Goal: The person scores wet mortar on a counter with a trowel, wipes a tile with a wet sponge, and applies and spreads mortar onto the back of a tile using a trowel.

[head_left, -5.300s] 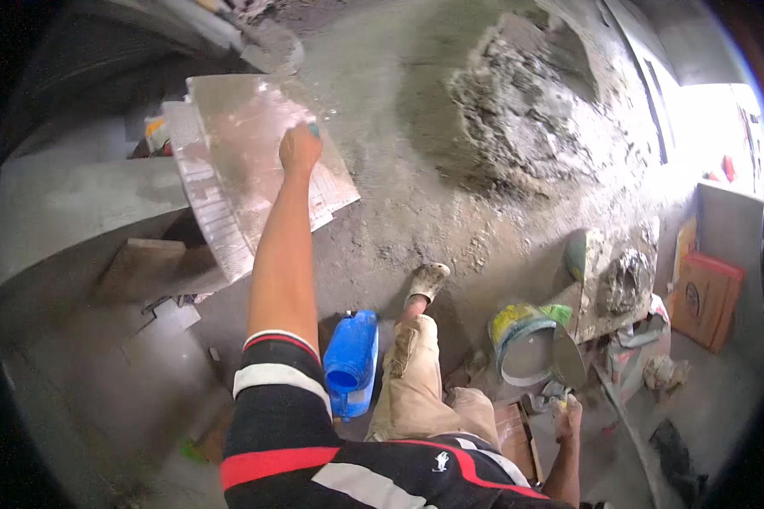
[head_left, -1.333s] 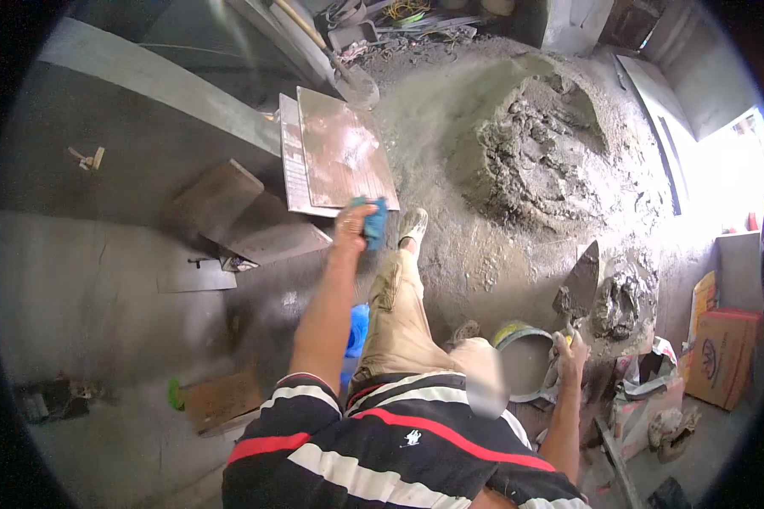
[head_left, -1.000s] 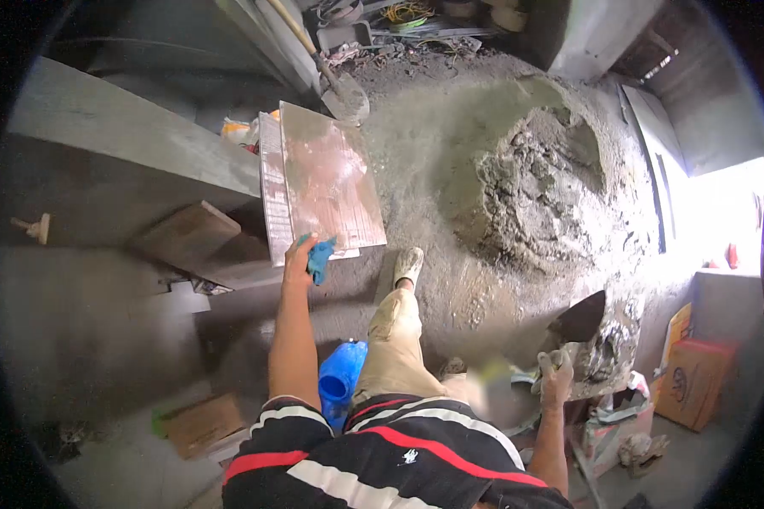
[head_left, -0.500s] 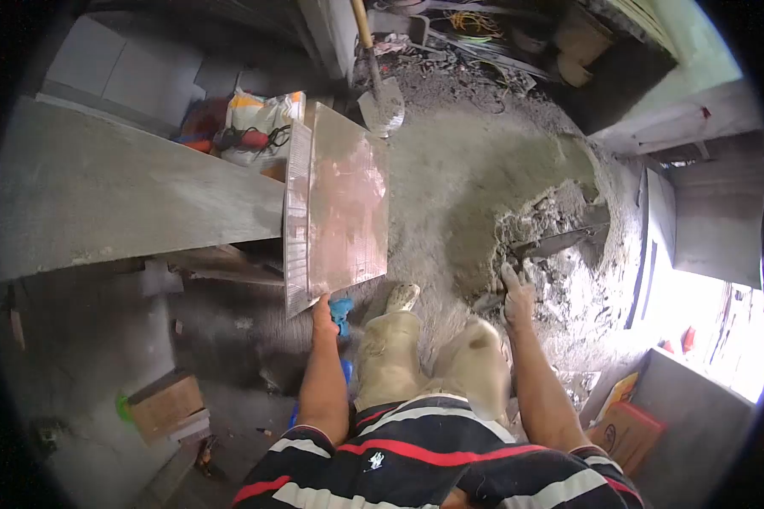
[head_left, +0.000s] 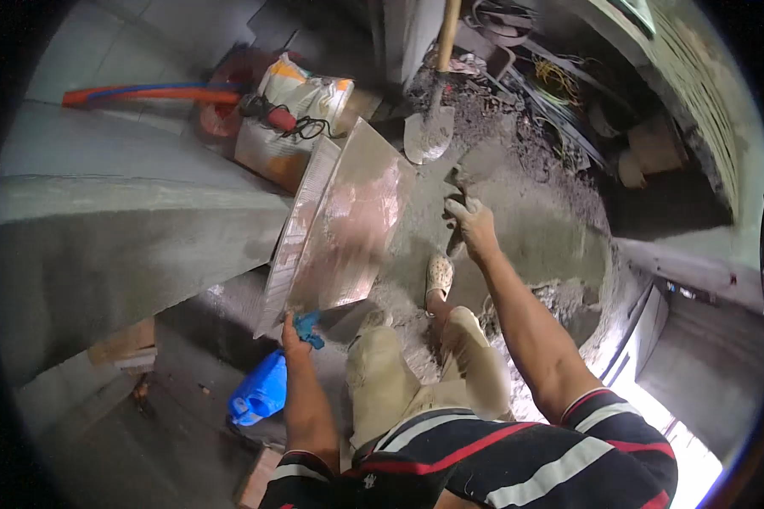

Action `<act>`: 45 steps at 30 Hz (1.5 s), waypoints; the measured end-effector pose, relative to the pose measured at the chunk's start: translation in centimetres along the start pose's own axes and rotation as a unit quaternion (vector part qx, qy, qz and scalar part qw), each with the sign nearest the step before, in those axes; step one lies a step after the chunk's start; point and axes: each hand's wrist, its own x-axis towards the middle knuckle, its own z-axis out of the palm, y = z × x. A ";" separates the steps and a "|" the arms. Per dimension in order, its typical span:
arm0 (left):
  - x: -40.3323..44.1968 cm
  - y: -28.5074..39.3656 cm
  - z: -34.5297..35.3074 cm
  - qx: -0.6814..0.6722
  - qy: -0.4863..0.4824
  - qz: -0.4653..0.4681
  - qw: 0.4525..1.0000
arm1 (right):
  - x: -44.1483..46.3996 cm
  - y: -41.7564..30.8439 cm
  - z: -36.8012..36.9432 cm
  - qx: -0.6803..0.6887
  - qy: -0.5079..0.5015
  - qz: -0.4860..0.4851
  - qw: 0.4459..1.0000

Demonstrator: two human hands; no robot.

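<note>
My left hand [head_left: 295,333] is closed at the lower corner of a large glossy tile [head_left: 356,225], with a crumpled blue cloth [head_left: 309,329] bunched against the fingers. A second tile [head_left: 293,242], its ribbed back showing, leans just left of the first. Out in front, my right hand [head_left: 474,227] is wrapped round a trowel [head_left: 455,244]; most of the tool is hidden by the fingers or blends into the grey floor. Wet-looking mortar [head_left: 543,254] covers the floor right of that hand.
A shovel [head_left: 430,131] stands upright at the back. White and orange sacks [head_left: 301,93] with a corded tool sit behind the tiles, beside a grey ledge [head_left: 127,254]. A blue container [head_left: 261,390] lies by my left arm. Rubble and cables [head_left: 560,85] fill the back right.
My right hand has moved forward and left with the trowel, off the rough mortar patch. The tiles now tilt more to the right. My view has turned, and one foot has come forward.
</note>
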 end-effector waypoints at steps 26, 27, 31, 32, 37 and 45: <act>2.7 -2.6 2.5 -0.159 -0.061 0.122 0.978 | 30.6 -0.3 16.2 -0.254 -0.143 -0.123 0.948; 2.8 -2.3 3.3 -0.134 -0.057 0.121 0.982 | 31.0 -0.2 16.4 -0.229 -0.167 -0.122 0.951; 5.0 -4.9 3.0 -0.088 0.031 0.292 0.952 | 34.5 1.7 18.0 -0.195 -0.214 -0.124 0.949; 4.9 -5.0 2.8 -0.088 0.038 0.294 0.951 | 34.5 1.1 18.1 -0.198 -0.255 -0.078 0.943; 4.8 -3.1 4.3 -0.199 0.002 0.238 0.951 | 35.2 2.2 19.2 -0.208 -0.246 -0.137 0.937; 4.1 -2.7 5.3 -0.131 0.058 0.249 0.958 | 34.2 3.5 17.2 -0.274 -0.198 -0.283 0.898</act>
